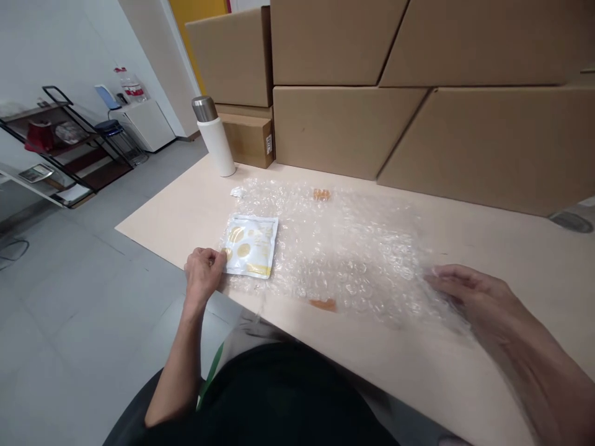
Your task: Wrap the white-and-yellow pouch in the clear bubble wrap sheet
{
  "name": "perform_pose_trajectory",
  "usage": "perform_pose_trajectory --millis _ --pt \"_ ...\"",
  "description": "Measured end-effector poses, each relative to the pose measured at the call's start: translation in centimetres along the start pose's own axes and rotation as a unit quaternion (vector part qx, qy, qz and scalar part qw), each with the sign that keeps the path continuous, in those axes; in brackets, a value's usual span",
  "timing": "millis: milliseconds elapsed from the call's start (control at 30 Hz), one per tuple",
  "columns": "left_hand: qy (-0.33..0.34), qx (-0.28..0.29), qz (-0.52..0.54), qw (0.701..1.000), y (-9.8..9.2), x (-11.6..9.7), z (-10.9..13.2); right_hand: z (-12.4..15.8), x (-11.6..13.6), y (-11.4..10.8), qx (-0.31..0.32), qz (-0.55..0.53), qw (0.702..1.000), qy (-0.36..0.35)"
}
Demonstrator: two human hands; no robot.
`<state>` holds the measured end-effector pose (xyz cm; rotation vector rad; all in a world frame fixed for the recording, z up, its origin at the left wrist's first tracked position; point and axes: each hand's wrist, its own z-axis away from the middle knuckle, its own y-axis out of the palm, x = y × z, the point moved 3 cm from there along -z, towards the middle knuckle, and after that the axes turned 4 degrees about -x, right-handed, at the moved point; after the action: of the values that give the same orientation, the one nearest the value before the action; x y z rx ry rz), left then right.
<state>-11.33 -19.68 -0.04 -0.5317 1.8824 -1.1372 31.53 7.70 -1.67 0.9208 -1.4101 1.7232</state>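
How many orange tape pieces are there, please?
2: one tape piece by the far edge of the bubble wrap, another piece by the near edge. Folds may hide more.

A packet [250, 246] lies left on bubble wrap [348, 266] — boxes [334, 130] behind.

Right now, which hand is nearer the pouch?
Left. The left hand is at the edge of the pouch; the right hand is at the opposite end of the bubble wrap.

Right grip [488, 303] blurred, pouch print [263, 235] illegible
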Motion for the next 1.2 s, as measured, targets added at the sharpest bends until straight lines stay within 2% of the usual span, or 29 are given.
perform_pose_trajectory --millis 33,100,167,233,300,333,433,467,500,567,667,733,800,900,967,1000,1100,1200 --pt "0.005 0.005 0.003 1.000 0.0 0.1 0.0 -0.1 0.2 -0.4 0.006 0.017 1.000 -0.002" --pt "0.012 0.013 0.012 1.000 0.0 0.1 0.1 0.1 1.6 -1.2 -0.019 0.088 0.995 -0.035" --pt "0.013 0.019 0.016 1.000 -0.2 0.0 0.3 1.0 4.4 -1.3 -0.075 0.164 0.977 -0.111" --pt "0.000 0.025 0.007 1.000 -0.4 0.0 0.6 2.6 7.8 0.4 -0.065 0.163 0.962 -0.207" --pt "-0.018 0.030 -0.010 0.999 -0.6 -0.2 0.8 4.8 11.2 4.2 0.034 0.135 0.941 -0.307" --pt "-0.026 0.032 -0.019 0.999 -0.7 -0.3 0.8 6.0 12.7 6.6 0.087 0.119 0.921 -0.362" --pt "-0.013 0.038 -0.037 0.999 -0.7 -0.6 0.7 9.2 15.6 14.6 0.281 0.106 0.827 -0.475" --pt "0.000 0.037 -0.040 0.999 -0.7 -0.6 0.6 10.0 16.1 17.0 0.311 0.113 0.799 -0.503" --pt "0.012 0.036 -0.043 0.998 -0.7 -0.6 0.4 10.5 16.4 19.3 0.328 0.137 0.782 -0.512" --pt "0.020 0.042 -0.034 0.998 -0.6 -0.4 0.0 10.9 16.4 22.8 0.337 0.209 0.769 -0.501" --pt "-0.020 0.087 0.052 0.995 -0.5 0.4 -0.4 11.0 16.1 25.4 0.328 0.271 0.769 -0.477" --pt "-0.043 0.111 0.173 0.978 -0.5 0.4 -0.5 10.8 15.8 25.7 0.328 0.258 0.783 -0.461" --pt "-0.045 0.116 0.308 0.943 -0.6 -0.2 -0.3 10.7 15.5 25.3 0.339 0.207 0.802 -0.447" --pt "-0.009 0.131 0.453 0.882 -1.1 -2.8 0.6 10.4 15.3 23.8 0.367 0.076 0.835 -0.403" --pt "0.035 0.156 0.489 0.858 -1.4 -5.2 1.5 10.0 15.0 22.8 0.394 -0.021 0.856 -0.334" --pt "0.063 0.170 0.487 0.854 -1.4 -6.5 2.0 9.8 14.8 22.2 0.408 -0.074 0.863 -0.290" --pt "0.166 0.209 0.422 0.866 -0.9 -10.3 3.4 8.9 13.9 20.8 0.430 -0.236 0.862 -0.132" --pt "0.255 0.241 0.314 0.882 0.5 -13.1 4.5 7.4 12.1 19.6 0.415 -0.320 0.851 0.040"
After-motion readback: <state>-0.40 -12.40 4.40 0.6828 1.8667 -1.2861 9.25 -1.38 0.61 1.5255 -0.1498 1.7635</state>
